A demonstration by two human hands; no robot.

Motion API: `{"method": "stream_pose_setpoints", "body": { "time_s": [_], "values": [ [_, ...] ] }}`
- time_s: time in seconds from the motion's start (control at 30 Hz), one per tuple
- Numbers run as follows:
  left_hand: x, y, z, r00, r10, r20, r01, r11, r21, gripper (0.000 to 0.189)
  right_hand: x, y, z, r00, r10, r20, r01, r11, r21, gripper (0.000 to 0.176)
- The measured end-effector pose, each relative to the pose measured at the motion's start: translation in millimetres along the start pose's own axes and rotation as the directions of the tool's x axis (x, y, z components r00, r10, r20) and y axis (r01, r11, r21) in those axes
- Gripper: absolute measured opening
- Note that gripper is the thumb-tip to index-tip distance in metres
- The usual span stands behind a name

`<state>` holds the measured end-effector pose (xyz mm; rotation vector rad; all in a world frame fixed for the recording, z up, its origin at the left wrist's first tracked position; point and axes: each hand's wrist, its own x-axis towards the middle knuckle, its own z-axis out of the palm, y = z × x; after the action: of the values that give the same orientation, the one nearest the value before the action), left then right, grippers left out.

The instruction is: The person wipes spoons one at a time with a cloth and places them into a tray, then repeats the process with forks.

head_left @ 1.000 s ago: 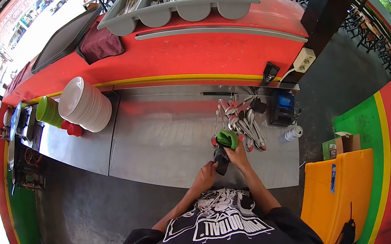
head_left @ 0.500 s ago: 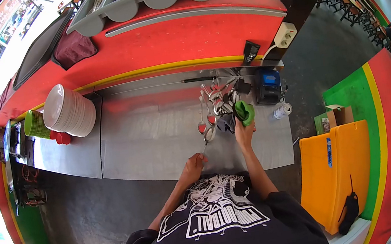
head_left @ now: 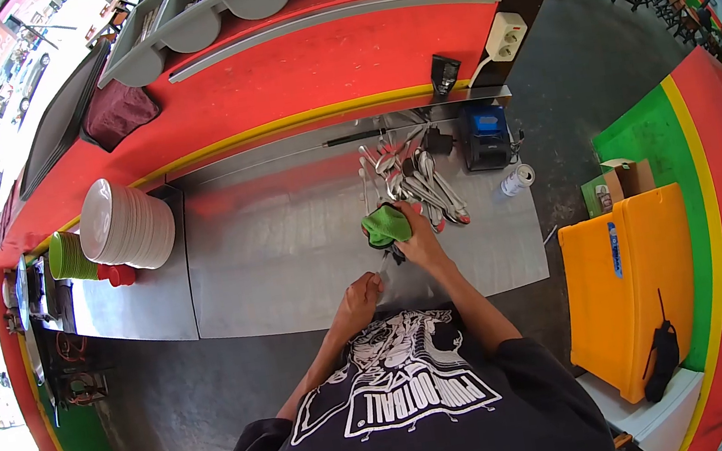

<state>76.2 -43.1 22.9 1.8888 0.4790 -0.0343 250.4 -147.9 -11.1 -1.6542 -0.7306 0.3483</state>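
Above the near edge of the steel counter point(head_left: 276, 274), my left hand point(head_left: 357, 306) is closed around the handle of a spoon point(head_left: 384, 265). My right hand point(head_left: 420, 241) grips a green cloth point(head_left: 386, 225) with dark parts, pressed over the spoon's bowl, which is hidden beneath it. Just beyond my right hand lies a loose pile of cutlery point(head_left: 417, 179), mostly spoons, some showing red reflections. A thin rod with a black handle point(head_left: 355, 138) lies behind the pile.
A grey cutlery tray point(head_left: 204, 28) sits on the red ledge. White plates point(head_left: 135, 225), a green stack point(head_left: 70, 255) and red cups point(head_left: 119, 275) stand left. A blue-screened device point(head_left: 486, 136) and a can point(head_left: 517, 180) are at right, with an orange box point(head_left: 595, 285) beyond the counter.
My right hand has brought the cloth left and nearer, from beside the pile onto the spoon's bowl. My left hand keeps its hold on the spoon. The view has shifted slightly.
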Motion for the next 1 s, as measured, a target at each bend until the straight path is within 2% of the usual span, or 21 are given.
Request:
{"method": "stream_pose_setpoints", "body": {
  "time_s": [0.27,0.37,0.47,0.57,0.63,0.67,0.7,0.77,0.8,0.83,0.93,1.0],
  "values": [
    [1,12,2,1.000,0.000,0.004,0.000,1.000,-0.029,0.037,3,13,3,0.981,0.028,-0.194,-0.030,1.000,-0.008,0.042],
    [2,20,3,0.997,-0.072,0.023,0.073,0.996,-0.054,0.039,4,23,7,0.939,-0.020,-0.343,0.025,1.000,0.009,0.039],
    [3,19,9,0.998,-0.065,0.014,0.066,0.990,-0.123,0.038,6,14,-2,0.939,-0.004,-0.344,0.021,0.999,0.046,0.035],
    [2,25,9,0.977,-0.196,0.089,0.213,0.937,-0.277,0.035,9,40,-1,0.876,0.173,-0.450,-0.053,0.962,0.267,0.033],
    [-4,21,9,0.972,-0.169,0.166,0.228,0.856,-0.463,0.036,10,56,-9,0.830,0.334,-0.447,-0.034,0.830,0.557,0.028],
    [-6,19,8,0.968,-0.150,0.200,0.237,0.803,-0.547,0.037,11,63,-13,0.808,0.411,-0.422,-0.014,0.729,0.684,0.026],
    [-6,18,6,0.960,-0.161,0.229,0.270,0.748,-0.607,0.037,7,48,-20,0.865,0.422,-0.271,-0.015,0.562,0.827,0.028],
    [-8,16,3,0.942,-0.177,0.286,0.332,0.619,-0.711,0.036,-1,37,-30,0.901,0.431,0.049,-0.222,0.361,0.906,0.034],
    [-9,17,2,0.925,-0.209,0.319,0.379,0.597,-0.707,0.036,-5,36,-31,0.888,0.409,0.209,-0.332,0.257,0.907,0.038],
    [-8,19,2,0.906,-0.239,0.350,0.422,0.573,-0.702,0.035,-7,36,-25,0.846,0.466,0.257,-0.385,0.201,0.901,0.048],
    [-9,15,5,0.865,-0.255,0.431,0.498,0.539,-0.679,0.037,-10,6,-11,0.868,0.269,0.418,-0.460,0.113,0.881,0.050],
    [-11,13,6,0.862,-0.259,0.435,0.502,0.559,-0.660,0.039,-7,1,-5,0.867,0.291,0.404,-0.447,0.096,0.889,0.046]
  ]
}}
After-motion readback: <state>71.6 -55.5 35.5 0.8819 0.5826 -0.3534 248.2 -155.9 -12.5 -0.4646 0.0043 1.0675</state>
